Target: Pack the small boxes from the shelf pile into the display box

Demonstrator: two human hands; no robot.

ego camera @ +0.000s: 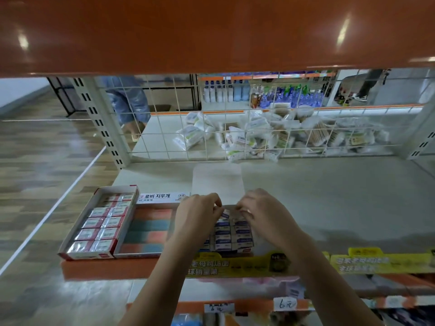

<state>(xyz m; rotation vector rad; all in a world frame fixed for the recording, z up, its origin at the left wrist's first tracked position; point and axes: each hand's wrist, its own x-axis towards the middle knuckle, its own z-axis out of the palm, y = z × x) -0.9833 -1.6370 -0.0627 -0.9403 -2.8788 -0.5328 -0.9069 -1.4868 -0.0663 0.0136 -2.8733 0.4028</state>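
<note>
Standing at the left of the shelf (pixel 329 203), a red-edged box (pixel 94 227) holds two rows of small red packets. Just beside it on the right, a second open box (pixel 147 231) shows orange and blue blocks, with a lid flap bearing Korean lettering at its far end. Next along, the display box (pixel 233 231) sits near the shelf's front edge, its white lid flap raised behind it, and blue-and-white small boxes (pixel 223 238) lie packed in rows inside. The left hand (pixel 197 215) and right hand (pixel 261 212) hover over its far end, fingers curled, each pinching at a small box there. Behind the wire grid (pixel 211 128), white bags (pixel 259 135) lie heaped.
</note>
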